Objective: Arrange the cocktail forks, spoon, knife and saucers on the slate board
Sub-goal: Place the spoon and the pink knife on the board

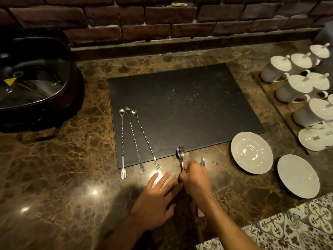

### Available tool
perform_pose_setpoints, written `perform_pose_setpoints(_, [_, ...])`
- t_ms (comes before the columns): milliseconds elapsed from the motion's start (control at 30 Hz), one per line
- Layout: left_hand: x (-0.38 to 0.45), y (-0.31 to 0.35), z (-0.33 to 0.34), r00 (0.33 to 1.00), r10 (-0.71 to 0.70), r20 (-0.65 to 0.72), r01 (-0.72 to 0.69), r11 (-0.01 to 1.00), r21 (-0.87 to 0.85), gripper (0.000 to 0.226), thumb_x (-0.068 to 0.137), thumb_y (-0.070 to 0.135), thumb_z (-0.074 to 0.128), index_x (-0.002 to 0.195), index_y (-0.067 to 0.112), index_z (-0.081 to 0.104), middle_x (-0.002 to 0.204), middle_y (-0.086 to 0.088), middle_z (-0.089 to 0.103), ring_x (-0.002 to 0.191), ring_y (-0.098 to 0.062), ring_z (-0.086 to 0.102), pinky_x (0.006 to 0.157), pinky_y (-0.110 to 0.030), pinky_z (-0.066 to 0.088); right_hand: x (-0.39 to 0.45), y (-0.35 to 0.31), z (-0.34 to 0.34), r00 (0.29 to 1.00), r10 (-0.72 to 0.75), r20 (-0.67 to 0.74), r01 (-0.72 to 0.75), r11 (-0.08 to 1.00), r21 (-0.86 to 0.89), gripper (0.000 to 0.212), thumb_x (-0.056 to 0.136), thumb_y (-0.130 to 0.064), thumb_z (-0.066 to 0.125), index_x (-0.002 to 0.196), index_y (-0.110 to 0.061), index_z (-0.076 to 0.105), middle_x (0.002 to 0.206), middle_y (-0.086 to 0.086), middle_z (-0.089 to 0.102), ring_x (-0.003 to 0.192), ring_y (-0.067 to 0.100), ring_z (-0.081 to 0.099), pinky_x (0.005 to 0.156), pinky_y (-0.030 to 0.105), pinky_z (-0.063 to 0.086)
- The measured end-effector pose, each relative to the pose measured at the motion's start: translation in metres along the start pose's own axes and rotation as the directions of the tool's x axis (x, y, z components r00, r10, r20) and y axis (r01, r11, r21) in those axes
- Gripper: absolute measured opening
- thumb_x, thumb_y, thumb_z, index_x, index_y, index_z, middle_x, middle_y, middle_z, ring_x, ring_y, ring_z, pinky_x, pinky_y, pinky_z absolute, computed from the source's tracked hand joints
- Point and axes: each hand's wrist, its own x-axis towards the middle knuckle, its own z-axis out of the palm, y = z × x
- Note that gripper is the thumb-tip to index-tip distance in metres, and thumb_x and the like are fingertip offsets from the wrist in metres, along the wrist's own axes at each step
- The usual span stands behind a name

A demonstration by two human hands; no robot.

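Note:
A dark slate board (pixel 189 109) lies on the marble counter. Three long twisted cocktail forks (pixel 134 139) lie side by side on its left part, their tines past the near edge. My right hand (pixel 195 179) grips the handle of a spoon (pixel 181 153), whose bowl points at the board's near edge. The knife (pixel 202 161) lies just right of that hand, only its tip showing. My left hand (pixel 156 197) rests flat on the counter, fingers apart, touching the spoon's handle end. Two white saucers (pixel 251 152) (pixel 298 175) sit on the counter, right of the board.
A black glass-lidded pan (pixel 34 74) stands at the left. White lidded cups (pixel 295 83) lie stacked on a wooden tray at the right. A brick wall (pixel 144 20) runs along the back. Patterned floor tiles (pixel 288 224) show past the counter's near right edge.

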Motion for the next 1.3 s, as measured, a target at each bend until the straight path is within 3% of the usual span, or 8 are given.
perform_pose_setpoints(300, [0.001,-0.001,-0.009,0.995,-0.017,0.101,0.01,0.997,0.071,0.075,0.088,0.058,0.055,0.157,0.031,0.046,0.164,0.002,0.046,0.154,-0.026,0.04,0.12,-0.052,0.024,0.111,-0.074,-0.006,0.991,-0.133,0.02,0.134,0.972,-0.194,0.011,0.085,-0.012,0.054,0.093,-0.005,0.055,0.105,0.023,0.061,0.097,0.045,0.058,0.068,0.035,0.04])
perform_pose_setpoints(700, [0.002,-0.002,-0.008,0.985,-0.026,0.172,0.015,0.998,0.067,0.074,0.085,0.056,0.056,0.155,0.034,0.048,0.165,0.003,0.044,0.152,-0.025,0.044,0.121,-0.051,0.024,0.147,-0.085,0.006,0.994,-0.091,0.052,0.101,0.97,-0.22,0.01,0.089,-0.014,0.059,0.089,-0.008,0.051,0.098,0.018,0.057,0.094,0.044,0.059,0.064,0.036,0.039])
perform_pose_setpoints(800, [0.002,-0.002,-0.006,0.988,-0.036,0.149,0.028,0.998,0.056,0.074,0.085,0.056,0.056,0.155,0.034,0.048,0.166,0.005,0.043,0.154,-0.023,0.041,0.123,-0.051,0.022,0.133,-0.072,-0.008,0.996,-0.083,0.012,0.084,0.991,-0.102,0.013,0.087,-0.017,0.064,0.093,-0.008,0.057,0.097,0.014,0.061,0.088,0.037,0.06,0.069,0.034,0.046])
perform_pose_setpoints(867, [0.001,-0.002,-0.006,0.992,-0.032,0.12,0.026,0.998,0.05,0.072,0.087,0.054,0.056,0.155,0.033,0.047,0.165,0.005,0.043,0.155,-0.022,0.036,0.122,-0.051,0.023,0.108,-0.049,-0.019,0.995,-0.084,-0.055,0.086,0.995,0.045,0.001,0.085,-0.009,0.061,0.085,-0.009,0.06,0.082,0.006,0.063,0.076,0.027,0.061,0.066,0.024,0.046])
perform_pose_setpoints(933, [0.001,-0.002,-0.008,0.995,-0.018,0.098,0.015,0.999,0.032,0.069,0.088,0.051,0.057,0.154,0.031,0.049,0.164,0.005,0.045,0.154,-0.023,0.036,0.12,-0.052,0.025,0.071,-0.02,-0.026,0.995,-0.046,-0.091,0.057,0.991,0.119,0.01,0.085,-0.005,0.06,0.077,-0.011,0.06,0.071,-0.001,0.062,0.068,0.02,0.06,0.062,0.016,0.045])
perform_pose_setpoints(1000, [0.0,0.0,-0.009,0.998,-0.008,0.066,0.008,1.0,0.009,0.066,0.087,0.049,0.059,0.149,0.031,0.053,0.161,0.004,0.047,0.151,-0.025,0.041,0.12,-0.053,0.025,0.03,0.01,-0.026,0.995,0.047,-0.093,-0.036,0.992,0.12,0.017,0.088,-0.008,0.062,0.074,-0.018,0.058,0.071,-0.003,0.062,0.066,0.016,0.061,0.06,0.021,0.047])
perform_pose_setpoints(1133, [-0.003,0.001,-0.009,1.0,-0.01,-0.015,0.009,0.997,-0.074,0.066,0.084,0.038,0.065,0.149,0.029,0.054,0.165,0.003,0.044,0.154,-0.026,0.039,0.125,-0.052,0.025,-0.037,0.046,-0.016,0.974,0.172,-0.15,-0.167,0.985,0.051,0.025,0.086,-0.02,0.072,0.073,-0.025,0.051,0.069,-0.01,0.057,0.062,0.001,0.054,0.052,0.015,0.037])
perform_pose_setpoints(1300, [-0.004,0.004,-0.008,0.999,-0.008,0.041,0.009,1.0,-0.018,0.066,0.086,0.036,0.064,0.151,0.027,0.056,0.163,-0.001,0.048,0.153,-0.028,0.043,0.123,-0.054,0.028,-0.064,0.054,0.0,0.976,0.142,-0.165,-0.15,0.988,-0.035,0.024,0.087,-0.033,0.069,0.086,-0.023,0.047,0.081,-0.004,0.053,0.071,0.014,0.049,0.059,0.024,0.036])
